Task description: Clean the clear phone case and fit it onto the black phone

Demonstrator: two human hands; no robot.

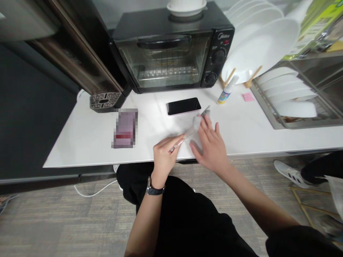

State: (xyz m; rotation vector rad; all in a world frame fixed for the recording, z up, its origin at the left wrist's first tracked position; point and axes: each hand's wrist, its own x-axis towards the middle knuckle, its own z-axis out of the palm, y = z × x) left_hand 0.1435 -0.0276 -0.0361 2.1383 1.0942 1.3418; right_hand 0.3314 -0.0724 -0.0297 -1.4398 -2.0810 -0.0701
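My left hand (pixel 164 153) pinches the near end of a thin, see-through piece that looks like a clear phone case (pixel 189 132), held tilted and seen nearly edge-on just above the counter. My right hand (pixel 213 146) is at its far end, fingers stretched and thumb apart, with the fingertips against it. A whitish blur by those fingertips is too smeared to name. Beyond both hands, a phone (pixel 183 106) with a black screen and pinkish edge lies flat on the white counter (pixel 150 125). Right of it stands a small spray bottle (pixel 224 95) with a blue and yellow label.
A black toaster oven (pixel 171 60) stands at the back, beside a drinks machine (pixel 104 100). A pixelated purple item (pixel 125 126) lies at left. At right are white plates (pixel 257 46), a pink note (pixel 248 97) and a sink (pixel 276 117) with bowls. Another person's shoe (pixel 291 174) shows below.
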